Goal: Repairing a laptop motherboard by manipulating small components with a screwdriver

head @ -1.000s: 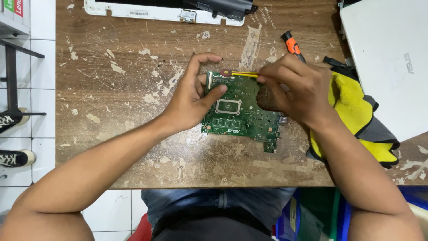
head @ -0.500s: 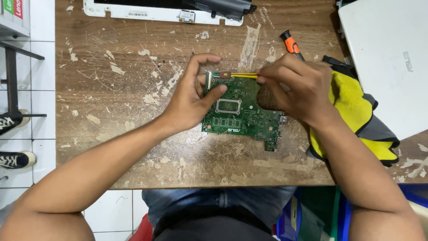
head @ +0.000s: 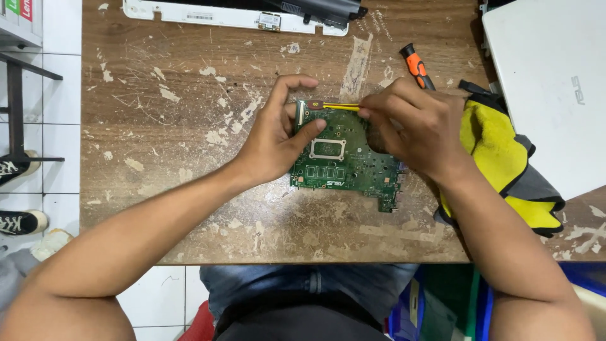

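Electronics repair workshop: scarred workbench [head: 189, 158], bare circuit board [head: 344, 161], screwdriver [head: 416, 66].

Bare forearms (no sleeves), blue jeans [head: 303, 284].

A worn brown wooden table [head: 189, 126], scratched and flecked with pale paint chips, fills most of the view. Along its far edge lies a long white plastic laptop casing part [head: 221, 14], with a dark hinge bar [head: 322, 7] at its right end. At the far right rests a white closed laptop lid [head: 549, 82], overhanging the table's right side. Just beside it, a yellow and grey cloth [head: 505, 158] lies crumpled. An orange-handled screwdriver [head: 416, 66] lies near the cloth's top. Left of the table, on the white tiled floor [head: 57, 132], stand two black-and-white sneakers [head: 19, 221]. Blue plastic bins [head: 442, 303] sit below the table's near edge.
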